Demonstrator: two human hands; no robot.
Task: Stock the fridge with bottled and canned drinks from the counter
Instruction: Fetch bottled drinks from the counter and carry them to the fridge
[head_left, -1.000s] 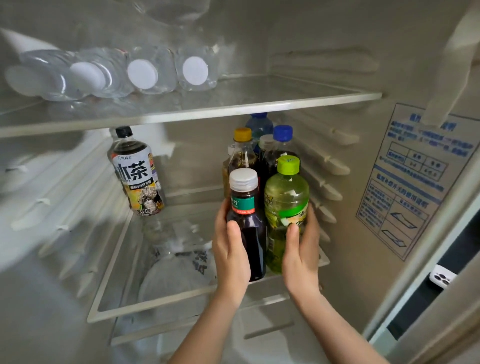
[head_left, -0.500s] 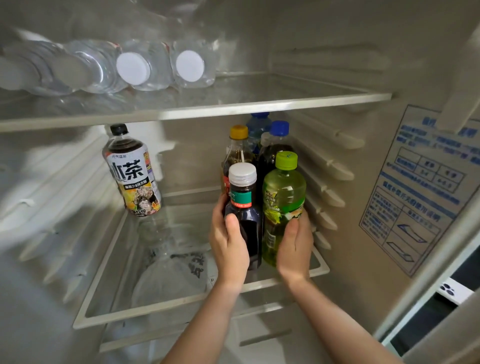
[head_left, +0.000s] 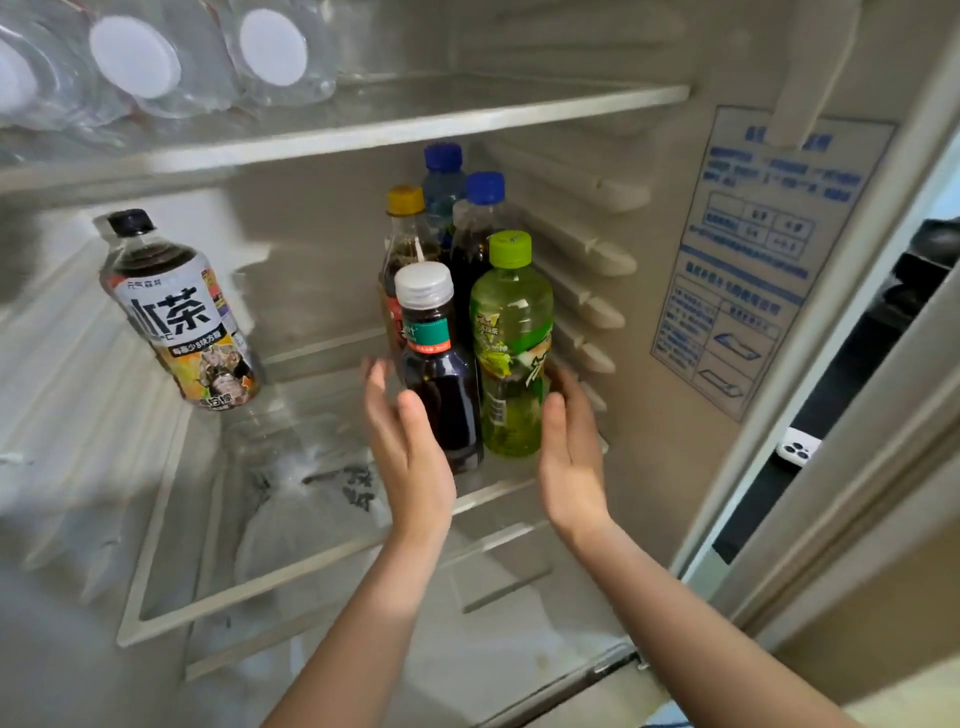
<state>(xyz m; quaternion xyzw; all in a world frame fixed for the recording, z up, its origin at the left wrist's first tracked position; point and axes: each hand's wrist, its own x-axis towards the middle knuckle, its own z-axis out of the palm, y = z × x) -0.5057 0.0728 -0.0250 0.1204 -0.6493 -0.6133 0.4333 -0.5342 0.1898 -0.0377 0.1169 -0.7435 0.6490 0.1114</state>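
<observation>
Stocking looks well under way. On the middle shelf (head_left: 311, 564) a tight cluster of bottles stands upright by the right edge: a dark bottle with a white cap (head_left: 439, 374) and a green tea bottle (head_left: 511, 353) in front near the front rim, a yellow-capped bottle (head_left: 405, 218) and two blue-capped bottles (head_left: 480, 208) behind them towards the back right corner. A large tea bottle with a black cap (head_left: 182, 312) stands alone at the back left corner. On the upper shelf (head_left: 415, 130) clear water bottles (head_left: 280, 57) lie on their sides, caps facing out, along its left half.

The left hand (head_left: 410, 457) and the right hand (head_left: 569, 462) flank the two front bottles with fingers straight and spread, gripping nothing; the left thumb sits just at the dark bottle (touching or barely clear, I cannot tell), the right palm just beside the green one.

So these two seem placed. No cans show anywhere, and the counter is out of view, so how much remains is unknown; much of the middle shelf has room for more.
</observation>
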